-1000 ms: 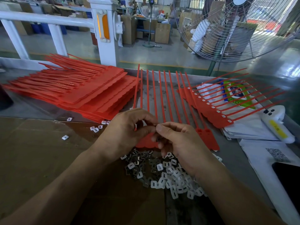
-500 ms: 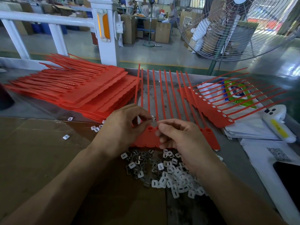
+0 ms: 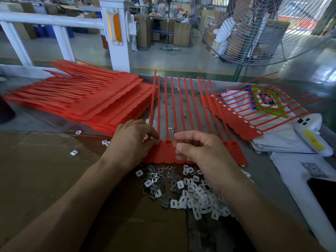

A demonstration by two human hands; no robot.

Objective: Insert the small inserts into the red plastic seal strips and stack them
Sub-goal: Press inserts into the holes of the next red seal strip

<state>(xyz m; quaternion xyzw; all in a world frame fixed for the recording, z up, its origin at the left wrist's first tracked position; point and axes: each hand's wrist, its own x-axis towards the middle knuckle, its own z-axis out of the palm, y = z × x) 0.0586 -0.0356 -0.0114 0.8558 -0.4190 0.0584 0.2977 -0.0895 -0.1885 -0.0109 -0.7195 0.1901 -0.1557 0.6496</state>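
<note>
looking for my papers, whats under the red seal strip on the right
Under the right-hand red plastic seal strip lie white paper sheets and a green-and-blue printed packet. Where its flat band covers them, nothing more shows.

left: red strip stack (image 3: 87, 100) blocks | near: insert pile (image 3: 185, 190) | right: papers (image 3: 283, 140), possibly passable

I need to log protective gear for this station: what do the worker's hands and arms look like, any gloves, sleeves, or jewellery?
Both are bare. The left hand and right hand wear no gloves, and no rings show on the fingers in view. Both forearms are uncovered up to the frame edge, with no sleeve, watch, wristband, or markings in sight.
</note>
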